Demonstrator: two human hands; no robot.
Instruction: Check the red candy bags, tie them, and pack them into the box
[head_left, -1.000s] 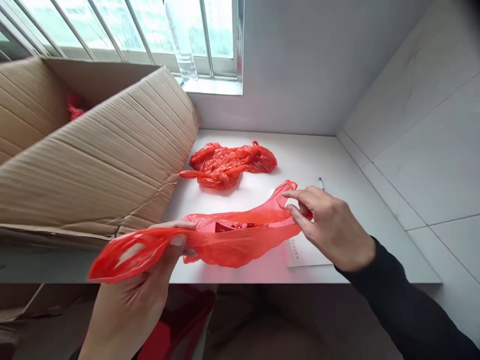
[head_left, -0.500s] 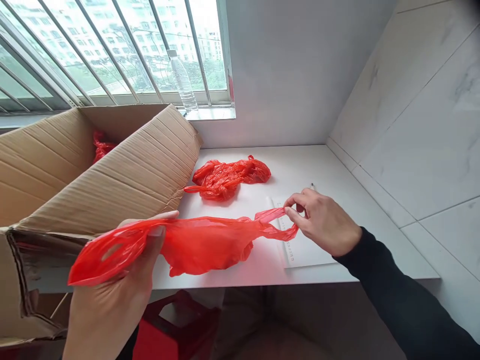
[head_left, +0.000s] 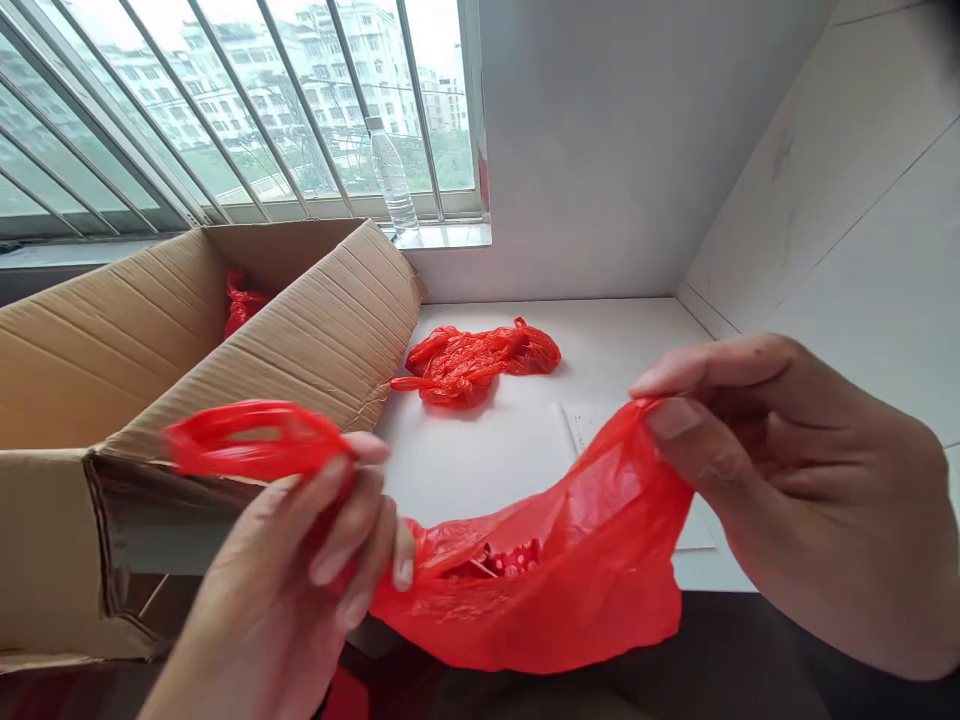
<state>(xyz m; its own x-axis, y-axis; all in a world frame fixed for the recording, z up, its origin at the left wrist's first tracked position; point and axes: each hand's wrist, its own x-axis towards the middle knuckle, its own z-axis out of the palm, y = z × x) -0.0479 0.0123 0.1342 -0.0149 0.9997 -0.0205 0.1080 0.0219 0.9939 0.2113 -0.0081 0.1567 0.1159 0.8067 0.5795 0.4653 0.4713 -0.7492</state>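
I hold a red plastic bag point(head_left: 555, 580) stretched between both hands, close to the camera and in front of the white table's point(head_left: 495, 450) near edge. My left hand point(head_left: 300, 580) is closed round one handle loop, which sticks out to the left. My right hand point(head_left: 787, 480) pinches the other handle between thumb and fingers. The bag's mouth sags open between them and small red items show inside. A second, crumpled red bag point(head_left: 480, 362) lies further back on the table.
A large open cardboard box point(head_left: 187, 370) stands at the left with another red bag point(head_left: 241, 300) inside. A white paper sheet point(head_left: 592, 430) lies on the table. A clear water bottle point(head_left: 396, 190) stands on the windowsill. Tiled wall at the right.
Both hands have lifted the bag off the table and pulled it toward the camera. The bag's mouth now hangs open between them. The view has tilted up a little.
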